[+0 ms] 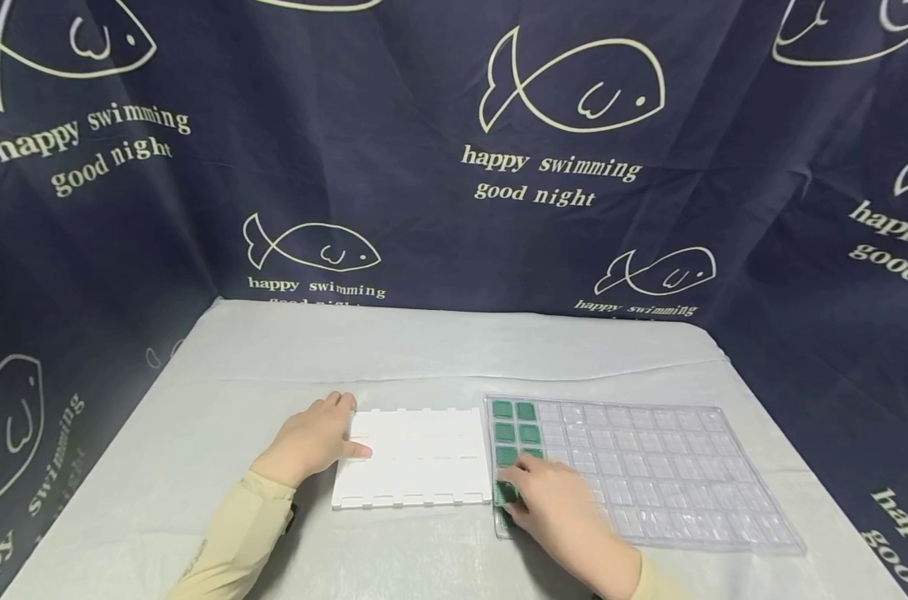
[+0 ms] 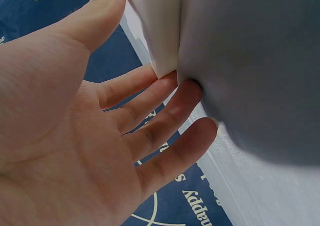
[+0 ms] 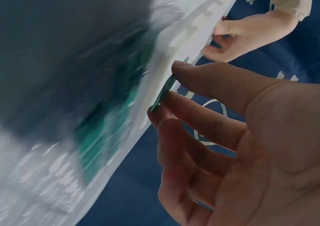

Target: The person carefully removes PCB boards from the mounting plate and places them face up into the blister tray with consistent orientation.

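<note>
A flat white panel [image 1: 423, 460] with notched edges lies on the table. My left hand [image 1: 311, 437] holds it by its left side, thumb on top and fingers against the edge. To its right is a clear plastic tray [image 1: 671, 471] of small square compartments. Green square pieces [image 1: 504, 432], like small circuit boards, fill its leftmost columns. Over the near left part of that tray, my right hand [image 1: 559, 504] covers some compartments. Between thumb and fingertips it pinches one thin green square piece [image 3: 164, 91], seen edge-on in the right wrist view.
A white cloth covers the table [image 1: 423, 350]. Dark blue curtains [image 1: 423, 167] printed with fish and lettering hang behind it and at both sides. The panel's right edge lies close against the tray's left rim.
</note>
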The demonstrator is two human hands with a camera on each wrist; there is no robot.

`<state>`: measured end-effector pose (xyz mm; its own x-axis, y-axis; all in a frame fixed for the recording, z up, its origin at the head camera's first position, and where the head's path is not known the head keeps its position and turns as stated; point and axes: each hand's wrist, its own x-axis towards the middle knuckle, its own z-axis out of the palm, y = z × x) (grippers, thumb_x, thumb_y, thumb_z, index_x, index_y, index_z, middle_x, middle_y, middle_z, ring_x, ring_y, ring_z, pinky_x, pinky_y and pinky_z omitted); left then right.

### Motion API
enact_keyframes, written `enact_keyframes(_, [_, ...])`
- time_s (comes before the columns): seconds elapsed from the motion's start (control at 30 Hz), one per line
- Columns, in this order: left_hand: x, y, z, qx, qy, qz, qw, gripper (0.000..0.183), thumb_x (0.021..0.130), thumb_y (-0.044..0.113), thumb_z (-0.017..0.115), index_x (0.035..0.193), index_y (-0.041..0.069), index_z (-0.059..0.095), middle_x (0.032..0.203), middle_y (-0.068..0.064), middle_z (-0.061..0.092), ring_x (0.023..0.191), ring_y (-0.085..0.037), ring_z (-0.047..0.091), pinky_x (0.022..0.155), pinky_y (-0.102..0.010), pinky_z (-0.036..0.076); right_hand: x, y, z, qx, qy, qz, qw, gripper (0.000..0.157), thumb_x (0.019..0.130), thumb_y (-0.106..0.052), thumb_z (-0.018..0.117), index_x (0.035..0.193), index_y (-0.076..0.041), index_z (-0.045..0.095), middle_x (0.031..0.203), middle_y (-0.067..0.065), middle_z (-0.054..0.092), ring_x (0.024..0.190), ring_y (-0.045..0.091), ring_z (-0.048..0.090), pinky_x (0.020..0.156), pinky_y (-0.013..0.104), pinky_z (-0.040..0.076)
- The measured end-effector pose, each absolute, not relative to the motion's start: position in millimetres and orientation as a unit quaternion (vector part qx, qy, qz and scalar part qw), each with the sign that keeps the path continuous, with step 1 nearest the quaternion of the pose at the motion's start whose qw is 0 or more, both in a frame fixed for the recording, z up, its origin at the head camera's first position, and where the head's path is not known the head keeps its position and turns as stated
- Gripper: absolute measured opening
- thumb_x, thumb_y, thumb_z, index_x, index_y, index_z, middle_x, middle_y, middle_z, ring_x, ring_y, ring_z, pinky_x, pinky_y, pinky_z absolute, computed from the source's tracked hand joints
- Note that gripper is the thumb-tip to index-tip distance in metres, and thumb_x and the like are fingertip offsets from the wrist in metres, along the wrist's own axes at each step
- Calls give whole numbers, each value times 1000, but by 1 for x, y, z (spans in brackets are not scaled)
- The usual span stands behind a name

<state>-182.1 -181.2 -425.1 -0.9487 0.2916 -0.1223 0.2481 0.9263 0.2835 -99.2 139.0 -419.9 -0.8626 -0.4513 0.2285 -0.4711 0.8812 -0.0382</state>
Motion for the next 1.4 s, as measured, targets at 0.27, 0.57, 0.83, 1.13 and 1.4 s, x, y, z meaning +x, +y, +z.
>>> enact_keyframes(0.27, [-183, -182, -425, 139, 978, 134, 83, 71, 79, 48, 82, 124, 0, 55, 113, -13, 62, 95, -29, 62, 74, -47, 54, -91, 167, -430, 201, -973, 32, 109, 35, 65, -24, 94, 93, -19, 74, 82, -12, 64, 65, 2, 55, 60, 24, 48])
enact_keyframes(0.57, [-184, -182, -426, 142, 977, 134, 81, 73, 79, 48, 82, 126, -1, 55, 117, -15, 63, 98, -32, 64, 77, -49, 55, -83, 179, -433, 202, -973, 46, 97, 34, 67, -24, 93, 92, -23, 71, 85, -14, 64, 66, 4, 61, 57, 25, 47])
enact_keyframes(0.83, [-184, -179, -427, 144, 976, 141, 83, 74, 79, 47, 82, 128, -1, 54, 120, -16, 62, 99, -32, 63, 77, -50, 55, -80, 183, -433, 199, -975, 51, 87, 35, 67, -24, 93, 94, -24, 71, 90, -15, 66, 71, 7, 65, 59, 27, 49])
enact_keyframes(1.13, [-184, -183, -426, 142, 978, 130, 78, 74, 81, 47, 80, 130, -3, 55, 122, -18, 63, 102, -35, 64, 80, -51, 56, -85, 173, -430, 138, -987, 60, 54, 26, 76, -31, 88, 96, -26, 73, 89, -16, 66, 71, 2, 60, 63, 27, 50])
enact_keyframes(1.4, [-172, -171, -436, 169, 978, 116, -29, 76, 89, 43, 75, 143, -2, 49, 144, -21, 55, 135, -42, 52, 108, -57, 45, -93, 156, -426, 94, -981, 112, 129, 29, 91, -27, 77, 116, -13, 73, 117, 5, 72, 113, 28, 69, 94, 47, 56])
